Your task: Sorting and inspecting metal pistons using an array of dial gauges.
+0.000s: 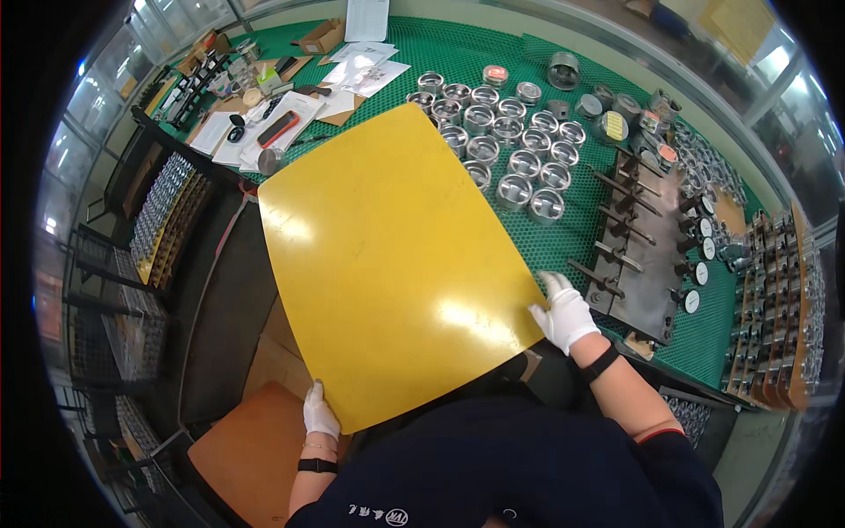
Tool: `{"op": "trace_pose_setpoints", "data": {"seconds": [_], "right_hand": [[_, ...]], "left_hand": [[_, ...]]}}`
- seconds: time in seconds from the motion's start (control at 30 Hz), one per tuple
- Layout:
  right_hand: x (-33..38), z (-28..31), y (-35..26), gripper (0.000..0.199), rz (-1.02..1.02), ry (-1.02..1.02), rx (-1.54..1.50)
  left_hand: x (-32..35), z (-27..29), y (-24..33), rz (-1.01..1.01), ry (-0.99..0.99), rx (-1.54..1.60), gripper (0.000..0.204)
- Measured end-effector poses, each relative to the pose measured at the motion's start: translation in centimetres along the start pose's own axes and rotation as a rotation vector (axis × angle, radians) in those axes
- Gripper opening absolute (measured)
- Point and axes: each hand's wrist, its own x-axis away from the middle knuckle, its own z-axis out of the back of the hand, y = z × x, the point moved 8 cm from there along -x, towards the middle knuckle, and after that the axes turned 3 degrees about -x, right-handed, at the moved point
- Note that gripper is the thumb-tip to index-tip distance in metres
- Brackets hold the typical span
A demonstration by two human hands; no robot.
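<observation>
While both hands grip yellow sheet (387, 264): cardboard box (321, 37) far-left.

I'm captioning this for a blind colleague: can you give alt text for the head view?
Two white-gloved hands, left hand and right hand, hold a large yellow sheet by its near edge over a green-matted bench. Beyond it stand rows of shiny metal pistons, with a metal gauge fixture at right.

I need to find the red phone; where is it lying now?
In the head view, the red phone lies at upper left on white papers, on the green mat, just beyond the yellow board's far left corner.
</observation>
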Motion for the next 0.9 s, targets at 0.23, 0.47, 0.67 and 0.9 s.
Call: {"op": "trace_pose_setpoints", "data": {"seconds": [0.23, 0.47, 0.67, 0.9], "right_hand": [[0.1, -10.8, 7.3, 0.061, -0.537, -0.282, -0.399], [1.4, -12.6, 6.7, 0.064, -0.617, -0.080, -0.522], [9.9, -4.4, 2.8, 0.060, -0.611, 0.128, -0.442], [28.4, 4.1, 6.2, 0.051, -0.576, 0.498, -0.561]], "left_hand": [[-2.1, 2.5, 2.2, -0.092, 0.085, -0.166, 0.053], [-1.9, 2.7, 0.3, -0.020, 0.057, 0.036, 0.063], [1.1, 2.8, -1.0, 0.055, -0.127, 0.030, 0.071], [8.7, -4.0, -1.1, -0.112, -0.239, -0.109, 0.072]]}}
